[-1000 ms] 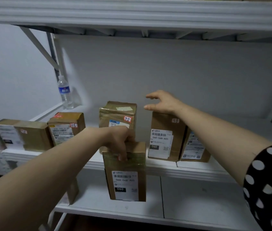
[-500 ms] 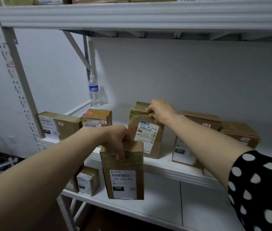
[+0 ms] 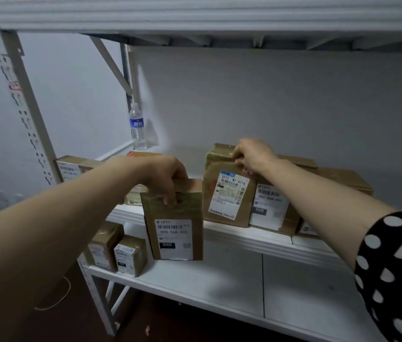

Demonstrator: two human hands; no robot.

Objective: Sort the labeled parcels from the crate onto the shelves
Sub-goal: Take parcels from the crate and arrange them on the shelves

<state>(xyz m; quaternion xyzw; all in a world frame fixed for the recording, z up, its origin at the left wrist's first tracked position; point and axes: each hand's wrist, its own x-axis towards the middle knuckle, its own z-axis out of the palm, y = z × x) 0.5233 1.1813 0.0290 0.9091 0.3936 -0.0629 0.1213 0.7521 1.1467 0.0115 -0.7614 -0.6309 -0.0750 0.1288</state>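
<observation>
Brown parcel (image 3: 175,223), labelled "060 068 A05" above a black "060" tag, was held by its top edge in the left hand (image 3: 168,176), hung in front of the middle shelf (image 3: 244,240). A shelved parcel (image 3: 229,193) marked "501E M1 A21B" was gripped at the top by the right hand (image 3: 251,154). Touching it on the right, a neighbouring parcel (image 3: 269,208) tagged "060" was noted.

The 060 parcel (image 3: 174,218) in my left hand (image 3: 168,172) is brown cardboard with glossy olive tape on top, a white label and a black block. The blue-strip parcel (image 3: 227,193) in my right hand (image 3: 251,154) is brown too, with a white label under a blue band. The shelves (image 3: 244,239) are white. My sleeve (image 3: 397,267) is black with white polka dots. The water bottle (image 3: 138,127) is clear with a blue label.
</observation>
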